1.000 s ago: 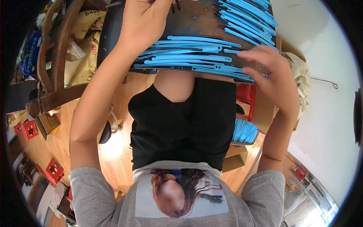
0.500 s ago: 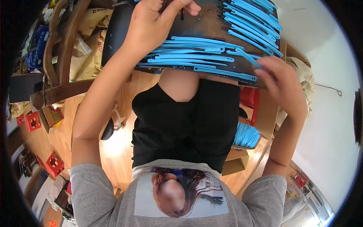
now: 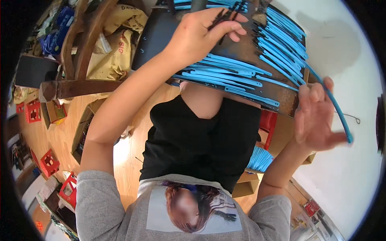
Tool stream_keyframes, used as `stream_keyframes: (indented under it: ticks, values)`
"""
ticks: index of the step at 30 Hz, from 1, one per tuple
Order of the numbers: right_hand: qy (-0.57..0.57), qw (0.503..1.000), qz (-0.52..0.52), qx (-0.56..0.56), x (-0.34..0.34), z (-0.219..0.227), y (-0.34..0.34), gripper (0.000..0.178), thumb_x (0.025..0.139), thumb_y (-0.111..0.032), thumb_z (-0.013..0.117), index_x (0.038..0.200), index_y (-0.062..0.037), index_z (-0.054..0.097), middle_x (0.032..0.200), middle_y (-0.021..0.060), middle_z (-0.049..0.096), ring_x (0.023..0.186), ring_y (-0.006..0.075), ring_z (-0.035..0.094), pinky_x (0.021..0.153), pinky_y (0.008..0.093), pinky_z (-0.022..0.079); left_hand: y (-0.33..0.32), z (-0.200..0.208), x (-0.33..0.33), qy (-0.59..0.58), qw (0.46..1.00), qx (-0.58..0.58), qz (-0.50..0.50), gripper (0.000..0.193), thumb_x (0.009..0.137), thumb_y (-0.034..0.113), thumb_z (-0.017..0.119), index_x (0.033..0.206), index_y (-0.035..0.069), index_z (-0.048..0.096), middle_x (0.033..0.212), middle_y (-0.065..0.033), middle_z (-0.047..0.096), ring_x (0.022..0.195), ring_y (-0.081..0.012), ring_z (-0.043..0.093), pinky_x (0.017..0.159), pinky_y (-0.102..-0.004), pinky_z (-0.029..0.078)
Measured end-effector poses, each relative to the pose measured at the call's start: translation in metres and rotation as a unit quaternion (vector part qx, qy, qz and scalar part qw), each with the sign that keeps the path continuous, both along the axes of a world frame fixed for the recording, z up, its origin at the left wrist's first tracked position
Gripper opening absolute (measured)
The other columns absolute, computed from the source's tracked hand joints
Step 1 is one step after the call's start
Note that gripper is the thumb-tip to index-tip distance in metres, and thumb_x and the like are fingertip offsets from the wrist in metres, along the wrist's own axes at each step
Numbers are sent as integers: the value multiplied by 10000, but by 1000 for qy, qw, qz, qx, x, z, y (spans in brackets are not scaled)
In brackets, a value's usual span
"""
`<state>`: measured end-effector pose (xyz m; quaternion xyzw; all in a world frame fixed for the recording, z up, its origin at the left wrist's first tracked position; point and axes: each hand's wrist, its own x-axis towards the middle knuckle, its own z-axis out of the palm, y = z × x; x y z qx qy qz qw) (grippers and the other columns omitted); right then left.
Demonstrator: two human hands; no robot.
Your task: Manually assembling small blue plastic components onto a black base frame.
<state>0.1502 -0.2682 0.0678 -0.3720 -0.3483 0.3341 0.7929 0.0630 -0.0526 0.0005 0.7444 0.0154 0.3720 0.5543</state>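
Note:
Above the dark table (image 3: 295, 98) my left hand (image 3: 201, 34) is closed around several thin black pieces (image 3: 225, 18), whose ends poke out past the thumb and fingers. My right hand (image 3: 313, 116), palm turned up at the table's right edge, holds a long flat blue strip (image 3: 337, 105) between thumb and fingers. That strip looks bent, and its far end reaches the blue strips on the table. A loose stack of blue strips (image 3: 225, 72) lies along the near edge. Another row of blue strips with black ends (image 3: 281, 44) fills the right side.
At left stands a wooden frame (image 3: 86, 90), with yellowish sacks (image 3: 116, 52) behind it. Below the table's right side, a box holds a bundle of blue strips (image 3: 260, 158) near a red stool (image 3: 267, 124). Red crates (image 3: 50, 162) sit on the floor at left. A white wall (image 3: 341, 176) rises at right.
My right hand has moved down and outward with the blue strip, turning palm up. The view has shifted, so the table and my left hand appear further right and lower.

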Motion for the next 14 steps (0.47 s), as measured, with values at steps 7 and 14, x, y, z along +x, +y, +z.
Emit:
stream_keyframes:
  ticks: [7,14]
  values:
    - [-300,880,-295,-221,-1,4,-21,343,938,-285,407,1083,9,506,835,119,535,691,179,495,552,228,419,9,-4,1,26,999,28,13,189,891,137,554,967,-18,631,808,-82,677,751,-151,661,706,-252,509]
    - [-474,758,-310,-323,16,11,-26,372,937,-320,434,836,7,581,828,90,516,845,214,485,840,321,371,2,-8,8,-9,999,40,7,192,884,138,561,973,-18,629,800,-93,674,768,-166,661,713,-260,511]
